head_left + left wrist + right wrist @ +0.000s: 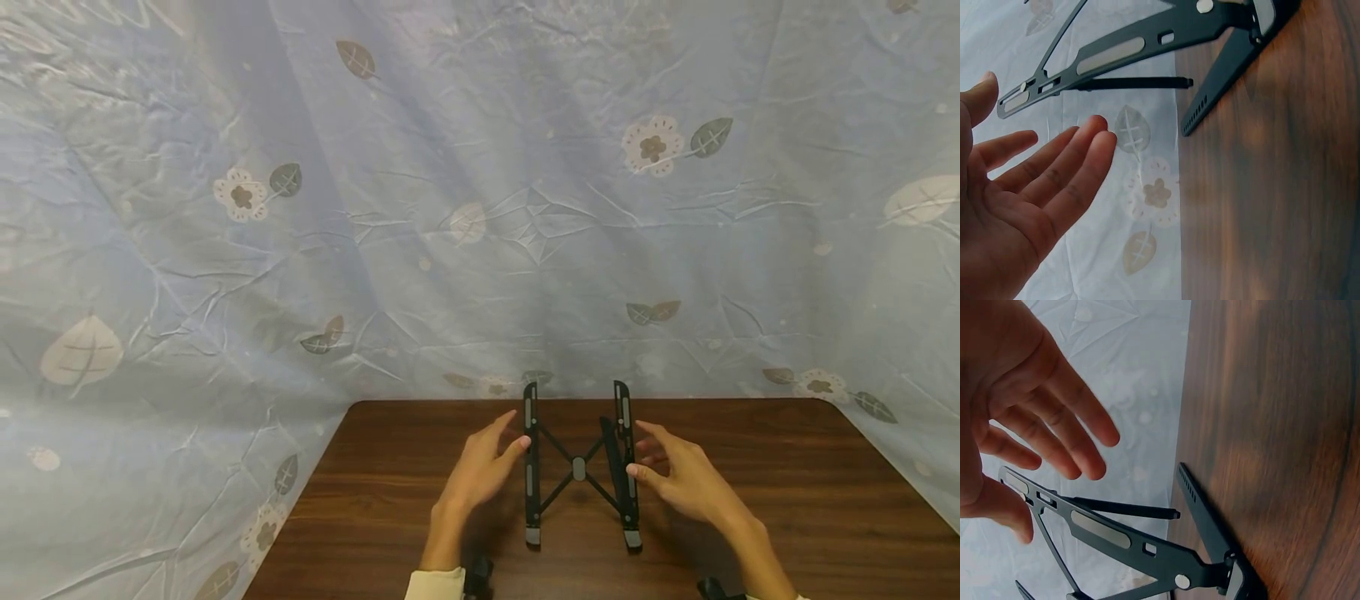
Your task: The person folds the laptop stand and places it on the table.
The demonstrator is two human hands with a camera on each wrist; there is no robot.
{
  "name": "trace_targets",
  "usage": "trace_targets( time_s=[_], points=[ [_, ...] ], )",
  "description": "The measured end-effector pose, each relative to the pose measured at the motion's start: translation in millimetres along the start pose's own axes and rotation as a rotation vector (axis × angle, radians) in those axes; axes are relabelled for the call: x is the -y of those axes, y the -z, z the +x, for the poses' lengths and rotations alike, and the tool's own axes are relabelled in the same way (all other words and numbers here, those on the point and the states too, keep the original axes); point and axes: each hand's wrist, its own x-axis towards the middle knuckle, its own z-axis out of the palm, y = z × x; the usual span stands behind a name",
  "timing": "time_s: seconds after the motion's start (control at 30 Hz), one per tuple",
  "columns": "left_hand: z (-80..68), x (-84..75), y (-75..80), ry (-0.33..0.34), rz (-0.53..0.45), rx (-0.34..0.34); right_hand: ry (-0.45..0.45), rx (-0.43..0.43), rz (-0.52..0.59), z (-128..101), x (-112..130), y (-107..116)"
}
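Observation:
A black folding laptop stand (578, 468) with grey pads stands unfolded on the table, its two long arms joined by an X-shaped brace. My left hand (477, 467) is beside the left arm, fingers spread and holding nothing. On the opposite side, my right hand (684, 479) is held the same way, its thumb tip right at the right arm. In the left wrist view, the stand (1110, 56) rises above the relaxed fingers of the left hand (1035, 200). The right wrist view has the stand (1100, 528) below the loosely extended fingers of the right hand (1029, 406).
Under the stand is a dark brown wood-grain table (375, 483) with rounded far corners. A pale blue-grey sheet (465, 292) printed with flowers and leaves hangs behind the table and along its sides. A cream sleeve (435, 585) covers the left forearm.

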Motion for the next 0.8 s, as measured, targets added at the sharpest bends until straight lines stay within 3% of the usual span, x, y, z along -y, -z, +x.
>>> trace_targets(
  time_s=[0.2,0.53,0.8],
  points=[
    [3.2,-2.1,-5.9,-0.031,-0.026,-0.045,0.013,-0.049,0.046,3.3,2.1,-4.7],
    [4.1,2.1,-18.2,-0.039,-0.204,-0.108,-0.051,-0.139,0.195,7.0,-6.2,-17.3],
    [7.7,4.4,-21.5,-0.006,-0.265,-0.138,-0.092,-0.133,0.307,11.0,-7.2,-21.2]
  ],
)
